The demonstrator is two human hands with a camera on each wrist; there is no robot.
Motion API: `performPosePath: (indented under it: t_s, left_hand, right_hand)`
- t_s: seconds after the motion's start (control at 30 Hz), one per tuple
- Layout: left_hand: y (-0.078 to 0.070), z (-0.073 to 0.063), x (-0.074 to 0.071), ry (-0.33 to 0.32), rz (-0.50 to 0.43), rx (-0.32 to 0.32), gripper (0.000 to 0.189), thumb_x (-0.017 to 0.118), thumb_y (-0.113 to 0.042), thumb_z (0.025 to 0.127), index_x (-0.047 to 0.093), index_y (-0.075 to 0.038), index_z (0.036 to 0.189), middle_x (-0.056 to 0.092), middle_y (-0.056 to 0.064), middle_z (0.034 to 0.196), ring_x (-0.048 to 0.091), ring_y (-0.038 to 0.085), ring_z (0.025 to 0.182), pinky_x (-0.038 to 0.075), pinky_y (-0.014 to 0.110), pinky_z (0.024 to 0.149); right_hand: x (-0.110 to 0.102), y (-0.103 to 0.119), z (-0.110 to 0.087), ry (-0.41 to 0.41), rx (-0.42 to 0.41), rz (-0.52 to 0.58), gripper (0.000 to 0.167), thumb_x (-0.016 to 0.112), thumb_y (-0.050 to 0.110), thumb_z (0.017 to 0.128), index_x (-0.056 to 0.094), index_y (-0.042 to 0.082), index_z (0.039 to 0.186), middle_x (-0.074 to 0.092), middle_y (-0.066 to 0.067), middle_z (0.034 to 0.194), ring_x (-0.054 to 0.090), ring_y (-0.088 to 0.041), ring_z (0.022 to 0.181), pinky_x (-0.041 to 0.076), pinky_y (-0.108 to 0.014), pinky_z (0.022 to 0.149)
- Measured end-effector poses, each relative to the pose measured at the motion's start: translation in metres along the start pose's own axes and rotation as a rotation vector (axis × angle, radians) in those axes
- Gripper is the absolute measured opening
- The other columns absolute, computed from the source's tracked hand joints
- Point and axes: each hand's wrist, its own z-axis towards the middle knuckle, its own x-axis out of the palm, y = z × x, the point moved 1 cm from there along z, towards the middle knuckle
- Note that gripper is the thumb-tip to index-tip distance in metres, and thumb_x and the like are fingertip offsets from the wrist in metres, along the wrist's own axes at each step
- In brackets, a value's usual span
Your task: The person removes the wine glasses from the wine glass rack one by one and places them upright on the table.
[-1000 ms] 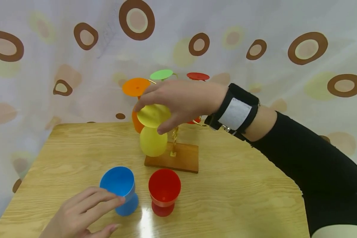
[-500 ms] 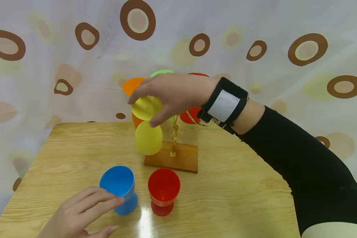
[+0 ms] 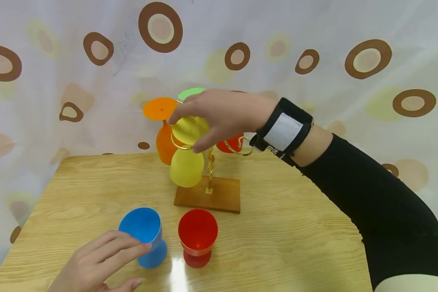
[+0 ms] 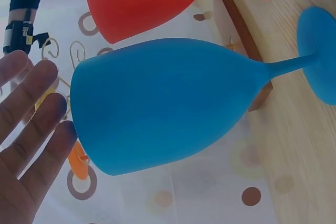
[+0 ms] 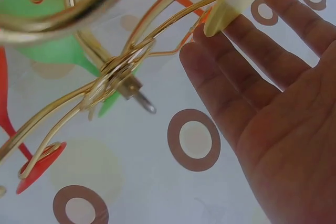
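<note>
An upside-down yellow goblet [image 3: 187,168] hangs at a gold wire loop of the rack [image 3: 211,162]. My right hand [image 3: 222,113] is over its round base [image 3: 190,130], thumb at the front edge and fingers at the far side. In the right wrist view, fingertips [image 5: 202,38] meet the base's edge. Upright on the table stands a blue goblet [image 3: 142,225]; my left hand [image 3: 98,259] rests at its near side with fingers extended, fingertips [image 4: 65,129] right at the rim in the left wrist view. To its right stands a red goblet [image 3: 198,229], touched by neither hand.
On the rack hang an orange goblet [image 3: 165,144], a green one [image 3: 191,93] and a red one [image 3: 230,144], partly hidden by my right hand. The rack's wooden base [image 3: 224,194] stands toward the back of the table [image 3: 295,227], before a patterned curtain [image 3: 263,24].
The yellow goblet and my right hand have shifted left, then back right slightly. A gold loop now shows just under its base. My left hand stays at the blue goblet.
</note>
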Motion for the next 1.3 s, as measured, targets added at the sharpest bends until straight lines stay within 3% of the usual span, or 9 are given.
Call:
performPosePath:
  t_s: [0.17,0.33,0.53,0.67,0.9,1.0,1.3]
  left_hand:
    - [0.001,0.0,0.002,-0.011,0.002,0.018,0.044,0.077,-0.041,0.087,0.071,-0.015,0.122,0.071,-0.007,0.107,0.062,0.009,0.095,0.051,0.011,0.088]
    - [0.002,-0.001,0.001,-0.011,0.02,0.007,0.043,0.075,-0.042,0.088,0.071,-0.015,0.122,0.071,-0.008,0.109,0.061,0.009,0.097,0.05,0.011,0.091]
    - [0.008,0.001,-0.002,-0.088,0.052,0.013,0.037,0.068,-0.042,0.093,0.074,-0.012,0.115,0.072,-0.005,0.105,0.061,0.01,0.095,0.051,0.011,0.089]
    - [0.013,0.005,-0.001,-0.196,0.014,0.049,0.033,0.069,-0.035,0.095,0.076,-0.006,0.109,0.073,0.001,0.097,0.062,0.014,0.09,0.052,0.013,0.088]
    - [0.012,0.011,-0.007,-0.245,0.035,-0.063,0.036,0.062,-0.036,0.099,0.076,-0.004,0.108,0.073,0.004,0.095,0.061,0.013,0.092,0.046,0.009,0.096]
    - [0.011,0.016,-0.008,-0.287,0.048,-0.07,0.04,0.061,-0.037,0.1,0.075,0.001,0.104,0.074,0.008,0.095,0.062,0.014,0.094,0.045,0.009,0.099]
    - [0.012,0.031,-0.008,-0.397,0.018,-0.048,0.047,0.063,-0.036,0.098,0.072,0.01,0.098,0.073,0.016,0.097,0.061,0.013,0.105,0.044,0.013,0.101]
  right_hand:
    - [0.002,-0.002,-0.011,0.003,0.029,-0.001,0.06,0.078,0.039,0.086,0.057,0.025,0.139,0.057,0.011,0.137,0.05,-0.012,0.121,0.046,-0.029,0.102]
    - [0.005,0.0,-0.022,-0.015,0.033,-0.011,0.06,0.08,0.042,0.083,0.057,0.029,0.137,0.057,0.01,0.127,0.05,-0.013,0.112,0.047,-0.026,0.093]
    - [0.009,0.007,-0.036,-0.059,-0.026,0.033,0.061,0.079,0.042,0.084,0.056,0.026,0.138,0.058,0.011,0.127,0.051,-0.012,0.11,0.047,-0.027,0.095]
    - [0.01,0.013,-0.048,-0.142,-0.089,0.118,0.063,0.079,0.041,0.084,0.055,0.024,0.14,0.058,0.013,0.131,0.051,-0.008,0.113,0.048,-0.027,0.096]
    - [0.017,0.022,-0.066,-0.373,-0.26,0.376,0.063,0.083,0.029,0.082,0.059,0.015,0.138,0.059,0.008,0.126,0.052,-0.01,0.11,0.057,-0.026,0.087]
    - [0.023,0.024,-0.071,-0.443,-0.306,0.43,0.062,0.086,0.023,0.08,0.061,0.011,0.135,0.059,0.004,0.13,0.052,-0.014,0.114,0.059,-0.029,0.085]
    - [0.045,0.031,-0.083,-0.552,-0.327,0.537,0.067,0.091,0.011,0.069,0.059,0.002,0.127,0.059,-0.006,0.128,0.053,-0.02,0.12,0.059,-0.033,0.09]
